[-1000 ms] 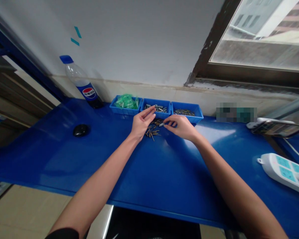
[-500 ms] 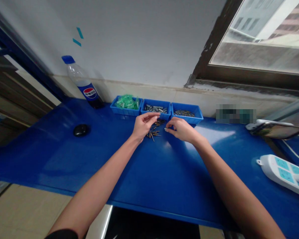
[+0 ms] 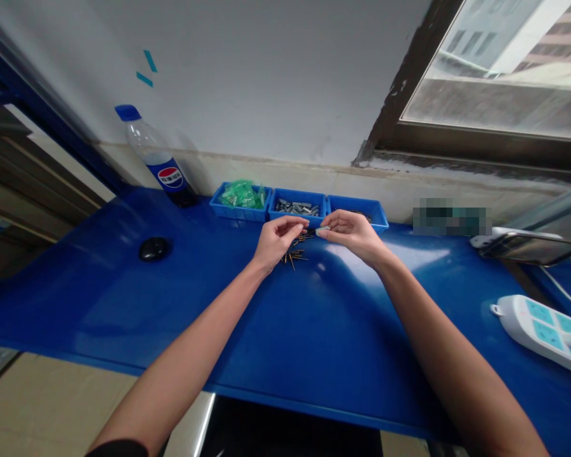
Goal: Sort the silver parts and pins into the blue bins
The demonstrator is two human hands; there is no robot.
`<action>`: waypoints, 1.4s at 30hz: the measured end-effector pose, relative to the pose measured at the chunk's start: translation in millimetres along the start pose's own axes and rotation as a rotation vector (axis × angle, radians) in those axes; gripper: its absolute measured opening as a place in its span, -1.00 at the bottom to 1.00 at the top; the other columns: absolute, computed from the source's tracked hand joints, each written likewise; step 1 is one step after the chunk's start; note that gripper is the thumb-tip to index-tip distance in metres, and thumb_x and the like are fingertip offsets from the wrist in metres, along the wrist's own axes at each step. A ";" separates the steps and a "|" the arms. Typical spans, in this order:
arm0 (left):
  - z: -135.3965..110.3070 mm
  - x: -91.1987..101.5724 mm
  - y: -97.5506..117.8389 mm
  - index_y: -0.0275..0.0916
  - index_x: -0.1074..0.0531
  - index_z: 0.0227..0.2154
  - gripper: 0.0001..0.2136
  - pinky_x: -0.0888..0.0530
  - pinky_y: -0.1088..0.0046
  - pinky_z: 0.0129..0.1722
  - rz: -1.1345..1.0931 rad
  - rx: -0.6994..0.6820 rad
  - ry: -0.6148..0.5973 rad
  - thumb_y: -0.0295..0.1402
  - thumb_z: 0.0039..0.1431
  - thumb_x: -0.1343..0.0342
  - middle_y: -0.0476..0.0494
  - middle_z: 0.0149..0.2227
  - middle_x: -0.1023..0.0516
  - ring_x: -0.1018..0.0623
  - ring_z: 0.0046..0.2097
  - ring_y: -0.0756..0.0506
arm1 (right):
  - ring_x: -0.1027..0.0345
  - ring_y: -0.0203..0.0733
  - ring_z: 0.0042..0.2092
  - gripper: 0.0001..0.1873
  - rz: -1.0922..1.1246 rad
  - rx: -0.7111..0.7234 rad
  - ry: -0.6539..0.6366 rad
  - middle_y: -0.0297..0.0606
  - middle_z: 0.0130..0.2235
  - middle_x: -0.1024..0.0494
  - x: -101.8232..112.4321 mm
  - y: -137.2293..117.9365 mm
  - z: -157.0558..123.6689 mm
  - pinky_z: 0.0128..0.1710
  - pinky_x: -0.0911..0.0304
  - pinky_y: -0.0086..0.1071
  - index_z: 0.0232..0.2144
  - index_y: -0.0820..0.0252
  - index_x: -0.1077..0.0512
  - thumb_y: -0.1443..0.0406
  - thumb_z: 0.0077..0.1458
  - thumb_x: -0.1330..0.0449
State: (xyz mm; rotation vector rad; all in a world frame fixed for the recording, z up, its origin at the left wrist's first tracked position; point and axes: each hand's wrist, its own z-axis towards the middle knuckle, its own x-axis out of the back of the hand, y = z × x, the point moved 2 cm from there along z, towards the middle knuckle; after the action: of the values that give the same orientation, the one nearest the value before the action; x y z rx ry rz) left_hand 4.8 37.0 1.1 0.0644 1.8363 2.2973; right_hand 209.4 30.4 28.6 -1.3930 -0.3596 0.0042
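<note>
Silver piece (image 3: pixel 322 230): it is sitting just above the centre of the head view, pinched at the tip of the right hand and hanging in the air over the table (image 3: pixel 290 330), in front of the middle tray.
Right hand (image 3: pixel 353 233): thumb and forefinger are pressing together on the silver piece while the other fingers are curling loosely behind. The hand is hovering clear of the table.
Left hand (image 3: pixel 276 241): its fingertips are closing on each other and pointing right, just beside the silver piece. Something thin may be pinched there, but it is too small to tell.
Loose pins (image 3: pixel 294 256): they are lying scattered on the table just below the gap between the two hands.
Trays: three blue trays are standing in a row against the wall, above the hands. These are the green-parts tray (image 3: pixel 240 195), the grey-parts tray (image 3: pixel 299 207) and the thin-pins tray (image 3: pixel 379 222), which is partly hidden behind the right hand.
Step in hand: judging by the pose, the two hands are bringing their fingertips together to line up small parts end to end.
Next move: it is calling for a steady right-hand pinch and fine aiming from the left, since parts this small are likely to slip or drop among the loose pins.
Surroundings: a bottle (image 3: pixel 158 162) is standing at upper left, a black round object (image 3: pixel 155 249) is resting at left, and a power strip (image 3: pixel 542 330) is lying at lower right.
</note>
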 end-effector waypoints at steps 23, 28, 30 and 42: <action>5.2 6.9 1.6 -0.29 -0.63 -0.24 -0.80 -0.63 0.33 -0.14 0.103 -0.077 0.010 -0.25 0.22 -0.26 -0.19 -0.24 -0.72 -0.70 -0.25 -0.12 | -0.62 -0.09 -0.23 -0.52 0.253 -0.038 0.180 -0.13 -0.23 -0.72 -7.6 9.8 5.1 -0.17 -0.50 -0.24 -0.10 0.19 -0.62 0.05 -0.01 -0.50; 16.8 26.7 13.0 -0.28 -0.63 -0.21 -0.82 -0.61 0.35 -0.16 0.349 -0.185 0.064 -0.30 0.29 -0.18 -0.17 -0.24 -0.71 -0.69 -0.25 -0.10 | -0.60 0.03 0.04 -0.38 0.276 0.051 0.218 -0.09 0.10 -0.64 -13.7 9.9 7.8 0.11 -0.47 -0.05 0.14 0.05 -0.51 0.10 0.04 -0.47; 23.1 35.7 19.5 -0.26 -0.63 -0.21 -0.84 -0.59 0.35 -0.15 0.538 -0.236 0.075 -0.36 0.28 -0.17 -0.16 -0.22 -0.71 -0.67 -0.24 -0.10 | -0.62 0.02 -0.03 -0.47 0.199 0.051 0.245 -0.08 0.08 -0.65 -14.3 12.1 7.9 0.01 -0.52 -0.07 0.08 0.08 -0.54 0.09 0.08 -0.43; 24.3 64.0 11.1 -0.26 -0.60 -0.11 -0.82 -0.56 0.23 0.02 1.003 -0.496 -0.111 -0.44 0.35 -0.10 -0.21 -0.11 -0.61 -0.58 -0.05 -0.14 | -0.45 -0.23 -0.37 -0.83 -0.517 0.454 0.431 -0.10 -0.06 -0.62 -24.8 24.4 -6.4 -0.33 -0.47 -0.25 -0.18 0.11 -0.59 0.32 0.27 -0.18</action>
State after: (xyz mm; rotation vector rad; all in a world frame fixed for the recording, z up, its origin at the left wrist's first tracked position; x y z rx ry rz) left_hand -55.5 69.7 11.7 1.2447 1.2288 3.1936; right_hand 192.6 23.5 -1.7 -0.7938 -0.3217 -0.5964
